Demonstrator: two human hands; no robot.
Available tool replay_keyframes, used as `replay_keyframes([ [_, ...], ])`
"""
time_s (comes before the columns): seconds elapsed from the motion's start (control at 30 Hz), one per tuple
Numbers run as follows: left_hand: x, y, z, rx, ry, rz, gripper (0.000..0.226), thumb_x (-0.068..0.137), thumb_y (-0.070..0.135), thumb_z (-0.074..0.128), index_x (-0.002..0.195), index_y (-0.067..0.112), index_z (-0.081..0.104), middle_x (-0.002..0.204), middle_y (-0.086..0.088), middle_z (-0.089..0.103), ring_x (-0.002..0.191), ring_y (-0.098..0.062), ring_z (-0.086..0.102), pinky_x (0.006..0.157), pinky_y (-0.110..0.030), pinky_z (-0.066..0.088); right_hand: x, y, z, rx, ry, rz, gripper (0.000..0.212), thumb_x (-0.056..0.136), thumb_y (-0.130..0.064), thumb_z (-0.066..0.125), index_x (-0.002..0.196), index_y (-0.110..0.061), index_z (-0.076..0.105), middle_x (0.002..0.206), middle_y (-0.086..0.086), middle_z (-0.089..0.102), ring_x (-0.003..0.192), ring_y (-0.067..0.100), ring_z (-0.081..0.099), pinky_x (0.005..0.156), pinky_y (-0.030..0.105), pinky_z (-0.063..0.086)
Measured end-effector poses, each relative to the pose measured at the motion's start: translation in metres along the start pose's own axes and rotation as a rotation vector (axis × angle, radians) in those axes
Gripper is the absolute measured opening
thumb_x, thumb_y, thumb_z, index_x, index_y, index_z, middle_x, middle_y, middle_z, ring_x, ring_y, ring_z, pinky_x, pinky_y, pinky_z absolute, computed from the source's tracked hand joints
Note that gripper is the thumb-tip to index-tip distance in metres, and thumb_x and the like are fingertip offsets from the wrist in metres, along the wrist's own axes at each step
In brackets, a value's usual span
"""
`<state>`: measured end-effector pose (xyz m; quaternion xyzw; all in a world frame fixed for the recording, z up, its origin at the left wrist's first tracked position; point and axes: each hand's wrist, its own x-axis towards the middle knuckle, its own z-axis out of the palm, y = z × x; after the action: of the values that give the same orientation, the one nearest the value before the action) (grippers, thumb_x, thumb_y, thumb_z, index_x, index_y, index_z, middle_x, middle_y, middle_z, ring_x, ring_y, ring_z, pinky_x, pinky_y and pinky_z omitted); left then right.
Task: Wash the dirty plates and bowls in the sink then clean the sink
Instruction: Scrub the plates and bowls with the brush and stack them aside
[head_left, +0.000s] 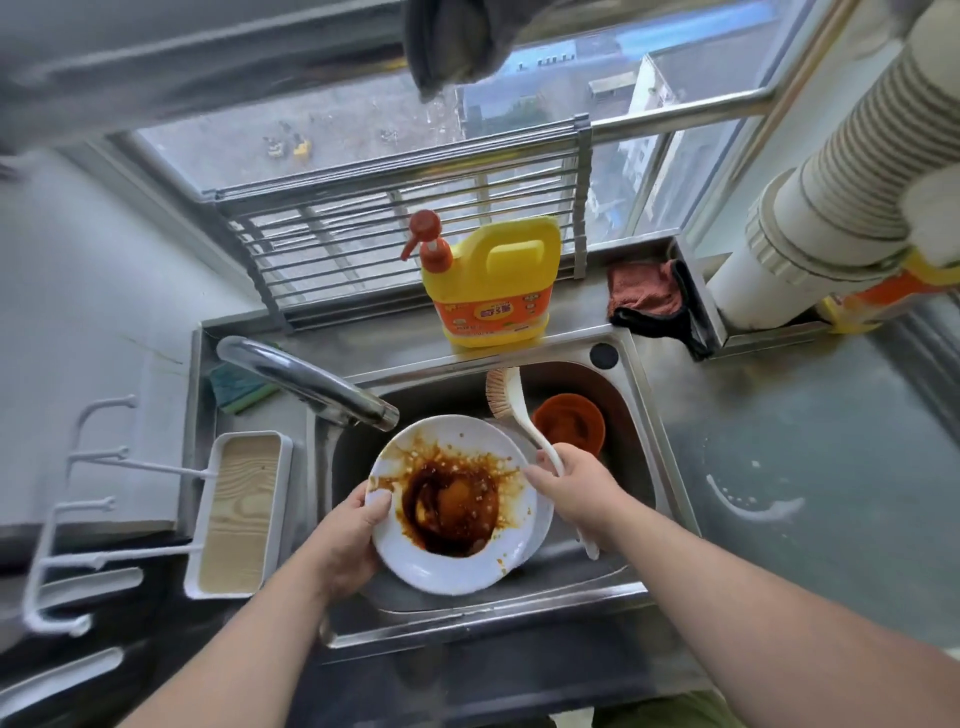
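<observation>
Over the steel sink (644, 415), the left hand (345, 540) grips the near-left rim of a white plate (457, 564) smeared with brown sauce, thumb on top, while the right hand (574, 486), fingers curled, holds the white handle of a dish brush (511, 402) at the plate's right edge. Deeper in the sink lies an orange bowl (569, 423), with the faucet (306, 382) reaching in from the sink's left. On the ledge behind the sink stand a yellow detergent bottle (493, 286) and a reddish cloth (649, 293).
</observation>
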<state>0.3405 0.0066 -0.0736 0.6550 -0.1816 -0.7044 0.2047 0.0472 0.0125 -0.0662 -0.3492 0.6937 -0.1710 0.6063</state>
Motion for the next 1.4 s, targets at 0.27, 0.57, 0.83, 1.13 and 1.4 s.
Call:
replay_keyframes([
  [0.27, -0.011, -0.006, 0.004, -0.188, 0.226, 0.067, 0.035, 0.113, 0.042, 0.037, 0.133, 0.024, 0.059, 0.116, -0.019, 0.076, 0.109, -0.042, 0.071, 0.081, -0.054, 0.06, -0.054, -0.006, -0.011, -0.583, -0.124, -0.133, 0.028, 0.109, -0.055, 0.034, 0.134, -0.049, 0.046, 0.113, 0.001, 0.07, 0.096, 0.025, 0.066, 0.081, 0.041, 0.054],
  [0.57, 0.002, -0.039, 0.057, -0.566, 0.457, -0.012, 0.046, 0.112, 0.052, 0.029, 0.147, 0.026, 0.045, 0.123, -0.017, 0.067, 0.105, -0.04, 0.068, 0.088, -0.064, 0.056, -0.051, -0.044, 0.066, -0.92, -0.162, -0.248, 0.055, 0.101, -0.01, 0.039, 0.15, -0.035, 0.032, 0.128, 0.016, 0.063, 0.115, 0.042, 0.063, 0.082, 0.046, 0.05],
  [0.83, 0.01, -0.033, 0.069, -0.447, 0.596, 0.038, 0.038, 0.114, 0.043, 0.035, 0.144, 0.027, 0.052, 0.129, -0.011, 0.064, 0.112, -0.035, 0.065, 0.1, -0.056, 0.054, -0.081, -0.016, 0.07, -0.8, -0.26, -0.181, 0.051, 0.094, -0.008, 0.044, 0.136, -0.037, 0.038, 0.121, 0.012, 0.065, 0.109, 0.04, 0.065, 0.078, 0.043, 0.048],
  [1.13, 0.015, -0.016, 0.069, -0.455, 0.601, 0.04, 0.037, 0.113, 0.045, 0.036, 0.143, 0.03, 0.052, 0.126, -0.012, 0.065, 0.105, -0.038, 0.067, 0.091, -0.06, 0.057, -0.077, -0.024, 0.068, -0.738, -0.239, -0.249, 0.047, 0.096, -0.011, 0.044, 0.133, -0.04, 0.039, 0.118, 0.013, 0.067, 0.109, 0.039, 0.066, 0.077, 0.041, 0.047],
  [1.4, 0.011, -0.006, 0.063, -0.481, 0.602, 0.079, 0.035, 0.113, 0.044, 0.035, 0.141, 0.029, 0.051, 0.121, -0.011, 0.065, 0.095, -0.029, 0.067, 0.072, -0.043, 0.058, -0.081, -0.009, 0.056, -0.748, -0.192, -0.171, 0.045, 0.094, -0.01, 0.043, 0.127, -0.039, 0.038, 0.109, 0.014, 0.067, 0.102, 0.042, 0.065, 0.076, 0.042, 0.05],
])
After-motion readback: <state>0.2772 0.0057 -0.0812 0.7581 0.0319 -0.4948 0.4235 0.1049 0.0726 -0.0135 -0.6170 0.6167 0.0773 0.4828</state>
